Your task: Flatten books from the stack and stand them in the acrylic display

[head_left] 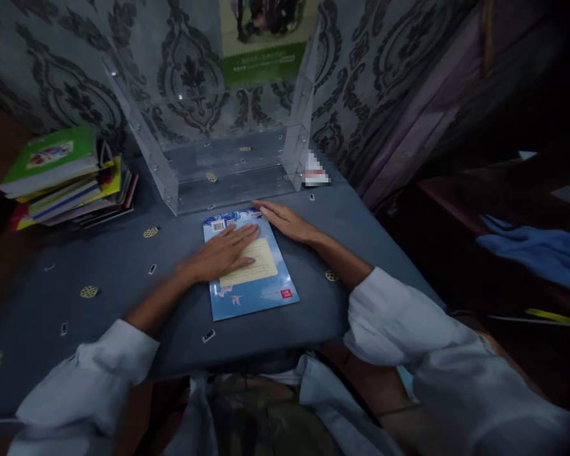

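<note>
A thin blue book (pixel 256 301) lies back cover up on the table, with a pale yellow text panel and a barcode at its far end. Flat across its middle rests my left hand (pixel 225 253), fingers stretched out and slightly apart. My right hand (pixel 285 220) reaches over the far right corner of the book, its fingers extended together along that edge. Neither hand is wrapped round anything. Just beyond the book stands a clear acrylic rack (pixel 232 190) with tall side panels.
A stack of books (pixel 66 180) sits at the table's left side. A green poster or book (pixel 266 63) shows upright behind the rack. Beside the rack's right side lies a small white and red item (pixel 316 174), partly pixelated. Blue cloth (pixel 536 250) lies off to the right.
</note>
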A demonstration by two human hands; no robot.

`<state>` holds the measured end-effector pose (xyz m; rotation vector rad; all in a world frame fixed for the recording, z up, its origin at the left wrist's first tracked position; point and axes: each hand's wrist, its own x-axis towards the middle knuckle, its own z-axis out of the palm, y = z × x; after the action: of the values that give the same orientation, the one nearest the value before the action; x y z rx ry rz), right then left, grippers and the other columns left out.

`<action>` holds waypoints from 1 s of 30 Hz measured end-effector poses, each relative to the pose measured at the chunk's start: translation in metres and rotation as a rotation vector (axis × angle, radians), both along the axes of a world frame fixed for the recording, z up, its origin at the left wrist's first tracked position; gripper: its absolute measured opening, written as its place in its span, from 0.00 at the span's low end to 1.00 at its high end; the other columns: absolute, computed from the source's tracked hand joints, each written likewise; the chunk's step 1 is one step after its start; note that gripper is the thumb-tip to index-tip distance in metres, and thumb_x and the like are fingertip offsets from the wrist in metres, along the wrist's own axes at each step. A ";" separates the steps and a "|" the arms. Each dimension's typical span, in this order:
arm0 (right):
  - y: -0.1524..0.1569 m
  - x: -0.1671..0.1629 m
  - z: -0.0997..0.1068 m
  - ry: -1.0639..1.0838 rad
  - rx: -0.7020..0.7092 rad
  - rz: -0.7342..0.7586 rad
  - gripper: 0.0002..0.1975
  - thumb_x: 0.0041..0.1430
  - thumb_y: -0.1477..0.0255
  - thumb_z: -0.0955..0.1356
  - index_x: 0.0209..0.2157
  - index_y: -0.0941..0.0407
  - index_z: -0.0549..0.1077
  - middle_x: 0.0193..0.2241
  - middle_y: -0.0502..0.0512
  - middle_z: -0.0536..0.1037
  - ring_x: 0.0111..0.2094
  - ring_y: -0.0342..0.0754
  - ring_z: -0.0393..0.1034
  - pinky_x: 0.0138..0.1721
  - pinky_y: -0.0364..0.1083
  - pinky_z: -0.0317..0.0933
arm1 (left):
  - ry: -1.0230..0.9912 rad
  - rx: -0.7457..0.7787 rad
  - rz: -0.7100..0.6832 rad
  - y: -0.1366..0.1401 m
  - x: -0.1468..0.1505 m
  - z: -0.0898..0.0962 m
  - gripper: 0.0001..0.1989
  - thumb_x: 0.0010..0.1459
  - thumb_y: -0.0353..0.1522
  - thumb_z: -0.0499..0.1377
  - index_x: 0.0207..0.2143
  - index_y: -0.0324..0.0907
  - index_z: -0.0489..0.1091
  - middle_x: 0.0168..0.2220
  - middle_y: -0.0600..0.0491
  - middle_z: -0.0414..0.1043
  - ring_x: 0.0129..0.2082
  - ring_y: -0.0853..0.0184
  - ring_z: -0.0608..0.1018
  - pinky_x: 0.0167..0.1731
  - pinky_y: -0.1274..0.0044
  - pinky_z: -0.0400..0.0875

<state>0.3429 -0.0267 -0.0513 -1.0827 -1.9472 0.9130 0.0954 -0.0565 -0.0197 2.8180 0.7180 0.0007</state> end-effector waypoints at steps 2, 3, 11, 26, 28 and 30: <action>0.000 0.000 -0.001 -0.018 0.012 0.008 0.27 0.71 0.53 0.59 0.63 0.50 0.67 0.63 0.55 0.71 0.64 0.54 0.64 0.67 0.61 0.54 | -0.010 0.006 0.087 0.015 -0.012 -0.002 0.35 0.72 0.51 0.36 0.73 0.42 0.40 0.74 0.47 0.40 0.74 0.62 0.45 0.71 0.63 0.38; 0.000 0.000 -0.001 -0.027 0.019 0.014 0.27 0.70 0.53 0.59 0.64 0.51 0.67 0.63 0.56 0.70 0.64 0.55 0.64 0.67 0.61 0.54 | -0.012 0.007 0.126 0.020 -0.018 -0.002 0.36 0.72 0.51 0.35 0.73 0.41 0.40 0.74 0.46 0.39 0.74 0.61 0.45 0.71 0.63 0.38; -0.009 -0.008 -0.010 -0.234 0.175 0.020 0.27 0.70 0.58 0.60 0.66 0.53 0.63 0.67 0.57 0.64 0.68 0.55 0.58 0.68 0.60 0.53 | -0.003 0.006 0.250 0.011 -0.045 -0.007 0.42 0.69 0.55 0.35 0.73 0.36 0.36 0.74 0.41 0.34 0.74 0.55 0.36 0.70 0.58 0.35; -0.019 -0.022 -0.009 -0.454 0.236 -0.038 0.25 0.71 0.64 0.57 0.65 0.57 0.63 0.70 0.61 0.58 0.70 0.56 0.51 0.69 0.64 0.47 | 0.034 0.087 0.075 -0.096 -0.065 -0.003 0.46 0.68 0.55 0.44 0.72 0.40 0.21 0.74 0.38 0.34 0.73 0.53 0.40 0.70 0.58 0.40; -0.019 -0.022 -0.010 -0.438 0.229 -0.043 0.25 0.71 0.63 0.57 0.65 0.55 0.63 0.70 0.60 0.58 0.70 0.57 0.51 0.69 0.64 0.47 | 0.031 0.093 0.057 -0.111 -0.064 -0.002 0.49 0.66 0.57 0.45 0.72 0.39 0.21 0.74 0.37 0.36 0.73 0.53 0.41 0.70 0.59 0.41; -0.019 -0.022 -0.010 -0.427 0.223 -0.044 0.25 0.72 0.62 0.57 0.65 0.55 0.63 0.70 0.60 0.58 0.70 0.57 0.51 0.69 0.64 0.46 | 0.024 0.098 0.033 -0.123 -0.063 0.000 0.51 0.65 0.58 0.46 0.72 0.38 0.22 0.73 0.36 0.38 0.73 0.53 0.42 0.70 0.59 0.41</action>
<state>0.3204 -0.0455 -0.0614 -1.2547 -2.2923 0.4473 0.0326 -0.1798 -0.0201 2.9028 0.7909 0.0073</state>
